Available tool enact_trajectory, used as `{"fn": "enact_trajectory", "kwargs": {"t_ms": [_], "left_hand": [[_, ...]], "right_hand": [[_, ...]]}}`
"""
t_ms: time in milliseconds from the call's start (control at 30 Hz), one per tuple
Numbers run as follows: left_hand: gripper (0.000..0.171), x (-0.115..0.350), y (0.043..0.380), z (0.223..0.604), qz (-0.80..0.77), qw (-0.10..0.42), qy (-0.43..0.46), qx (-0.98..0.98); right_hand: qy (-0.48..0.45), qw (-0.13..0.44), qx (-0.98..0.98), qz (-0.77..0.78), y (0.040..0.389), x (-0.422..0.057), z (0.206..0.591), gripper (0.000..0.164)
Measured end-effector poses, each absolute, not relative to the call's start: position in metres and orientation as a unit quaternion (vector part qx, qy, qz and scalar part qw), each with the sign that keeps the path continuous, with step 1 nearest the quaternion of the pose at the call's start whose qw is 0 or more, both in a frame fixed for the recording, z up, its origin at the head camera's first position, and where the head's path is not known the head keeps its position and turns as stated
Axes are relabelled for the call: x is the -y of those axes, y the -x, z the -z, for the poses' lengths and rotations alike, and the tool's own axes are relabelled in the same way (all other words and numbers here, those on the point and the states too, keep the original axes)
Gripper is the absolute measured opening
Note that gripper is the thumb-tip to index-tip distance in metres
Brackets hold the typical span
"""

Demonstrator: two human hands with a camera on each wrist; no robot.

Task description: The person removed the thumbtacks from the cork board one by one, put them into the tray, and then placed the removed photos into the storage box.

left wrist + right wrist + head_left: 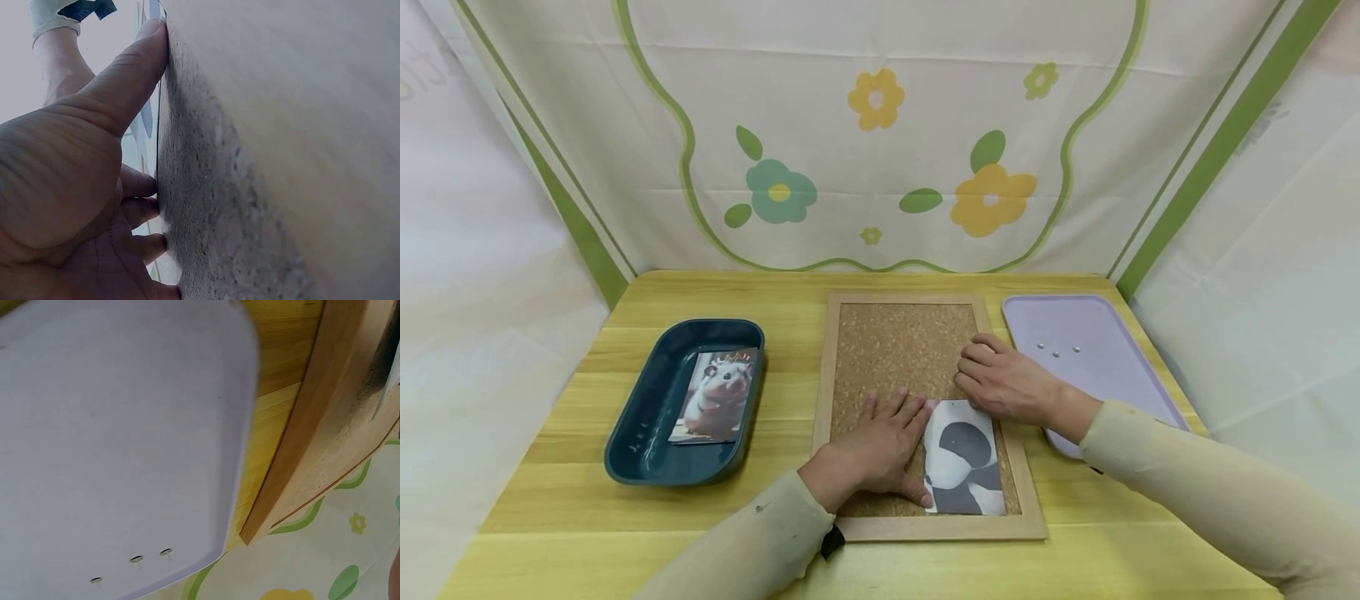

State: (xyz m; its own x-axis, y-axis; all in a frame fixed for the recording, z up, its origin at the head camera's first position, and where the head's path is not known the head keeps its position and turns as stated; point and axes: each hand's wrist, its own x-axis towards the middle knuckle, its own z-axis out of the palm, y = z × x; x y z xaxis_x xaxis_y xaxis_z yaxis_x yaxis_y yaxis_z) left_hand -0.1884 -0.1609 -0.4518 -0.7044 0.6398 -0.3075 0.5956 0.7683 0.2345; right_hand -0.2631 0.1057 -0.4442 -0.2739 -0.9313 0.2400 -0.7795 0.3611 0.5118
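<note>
A framed corkboard [898, 342] lies on the table, with a panda picture [964, 467] at its lower right. My left hand [880, 454] is spread over the cork at the picture's left edge; its thumb touches the lower left corner. In the left wrist view, the left hand's thumb [134, 69] and fingertips press along the board. At the picture's upper right corner is my right hand [1011, 383], fingers curled inward. Whatever lies under those fingers is hidden. Three silver thumbtacks [137, 559] lie on the lilac tray [1097, 383] beside the board.
On the left stands a dark teal tray [643, 425] holding a picture of a small white animal [718, 396]. The wooden table [782, 517] runs back to a flower-printed cloth [880, 167]. White cloth also hangs at both sides.
</note>
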Motion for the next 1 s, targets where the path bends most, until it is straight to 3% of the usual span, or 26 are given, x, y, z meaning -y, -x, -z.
{"fn": "enact_trajectory", "kwargs": {"t_ms": [467, 733, 1000], "left_hand": [[0.133, 0.161, 0.188, 0.451, -0.061, 0.176, -0.345, -0.920], [0.133, 0.160, 0.188, 0.452, -0.067, 0.178, -0.345, -0.919], [0.133, 0.161, 0.187, 0.450, -0.072, 0.182, -0.342, -0.919]], "right_hand": [[-0.494, 0.290, 0.810, 0.127, 0.264, -0.141, 0.452, 0.039], [-0.458, 0.303, 0.830, 0.097, 0.263, -0.161, 0.456, 0.032], [-0.423, 0.295, 0.849, 0.109, 0.262, -0.185, 0.458, 0.035]]}}
